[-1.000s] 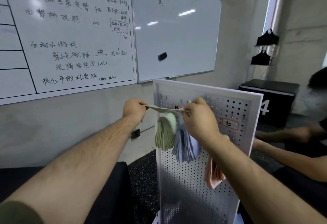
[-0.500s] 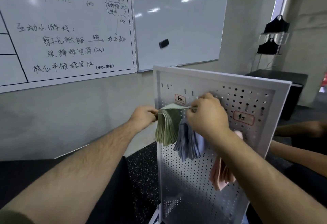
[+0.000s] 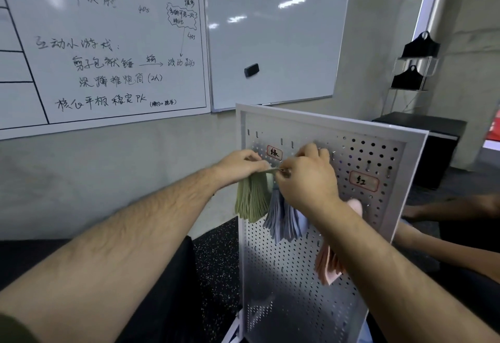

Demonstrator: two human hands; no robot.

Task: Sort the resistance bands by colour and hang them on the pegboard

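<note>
Green band [image 3: 271, 171] pinched between left grip [image 3: 240, 164] and right grip [image 3: 307, 179], now closer together

The pegboard [image 3: 297, 288] looks like matt white-painted perforated metal, the green bands [image 3: 250, 199] thin matt rubber, the whiteboard [image 3: 276, 31] glossy, the floor [image 3: 216, 248] rough and speckled.

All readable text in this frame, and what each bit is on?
"绿": red-bordered label on the pegboard, by the green bands.
"红": second label, further right on the pegboard.
"互动小游戏:", "40s", "(2人)", "PK": handwriting on the left whiteboard; other lines too scrawled to quote.
"第": right whiteboard.
</note>
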